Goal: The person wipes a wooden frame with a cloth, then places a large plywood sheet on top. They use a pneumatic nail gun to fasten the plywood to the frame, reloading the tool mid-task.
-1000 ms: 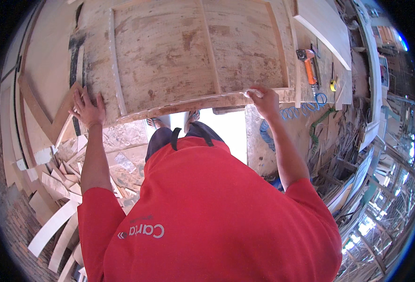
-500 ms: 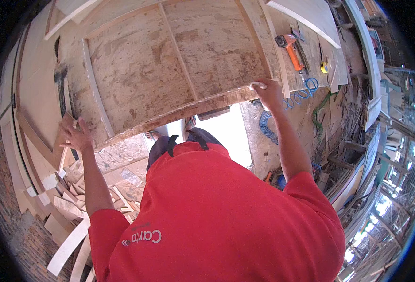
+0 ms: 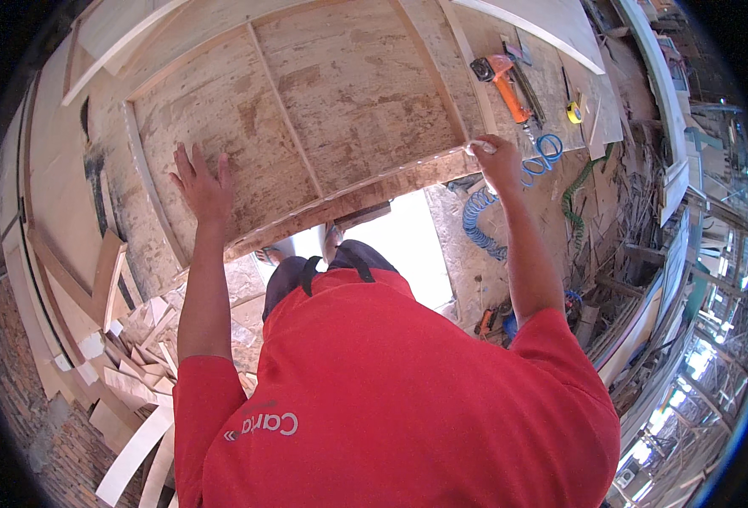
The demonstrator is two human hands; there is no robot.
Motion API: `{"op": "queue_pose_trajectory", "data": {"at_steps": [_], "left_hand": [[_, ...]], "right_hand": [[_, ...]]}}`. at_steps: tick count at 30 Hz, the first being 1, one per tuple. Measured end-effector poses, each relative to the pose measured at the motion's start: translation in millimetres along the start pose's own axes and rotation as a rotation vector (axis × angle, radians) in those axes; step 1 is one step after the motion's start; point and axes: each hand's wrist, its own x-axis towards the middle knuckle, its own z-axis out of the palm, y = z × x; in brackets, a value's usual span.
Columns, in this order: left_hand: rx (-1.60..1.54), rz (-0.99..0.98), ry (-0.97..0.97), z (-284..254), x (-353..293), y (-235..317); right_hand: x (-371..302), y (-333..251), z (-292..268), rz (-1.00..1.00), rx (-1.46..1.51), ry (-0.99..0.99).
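Before me lies a wooden frame (image 3: pixel 276 106) of thin strips on a stained board (image 3: pixel 340 80). White, glue-like beads run along its near strip (image 3: pixel 374 184) and its left strip (image 3: pixel 149 173). My left hand (image 3: pixel 203 184) is over the frame's left bay with fingers spread, holding nothing; whether it touches the board I cannot tell. At the near right corner, my right hand (image 3: pixel 499 165) is closed round a white thing (image 3: pixel 480 147). Most of that thing is hidden in the fist, so its kind does not show.
An orange and black air nailer (image 3: pixel 507 89) lies on the board's right side, with a coiled blue hose (image 3: pixel 480 222) below. Beyond it rests a yellow tape measure (image 3: pixel 574 112). Wood offcuts (image 3: pixel 132 372) heap at lower left. A green coiled hose (image 3: pixel 570 203) hangs at right.
My left hand has moved right and away from me, from the wood pieces at the left edge to over the frame. My right hand stays near the corner, still closed on the white thing.
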Motion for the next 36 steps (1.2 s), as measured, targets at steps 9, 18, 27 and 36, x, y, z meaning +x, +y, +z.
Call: {"op": "queue_pose_trajectory", "data": {"at_steps": [9,18,27,36], "left_hand": [[0.073,-0.049,-0.113,24.2,-7.1,1.6],[0.075,-0.046,-0.109,22.7,-4.0,3.5],[0.113,-0.093,-0.175,11.7,-1.2,10.9],[0.095,-0.215,-0.312,4.8,3.5,11.5]], "right_hand": [[26.7,34.5,-16.0,0.051,-0.078,0.025],[26.7,36.0,-21.3,0.016,-0.024,-0.037],[21.8,0.8,-12.3,-0.097,-0.028,-0.162],[131.4,-259.5,43.0,-0.442,0.182,-0.405]]}}
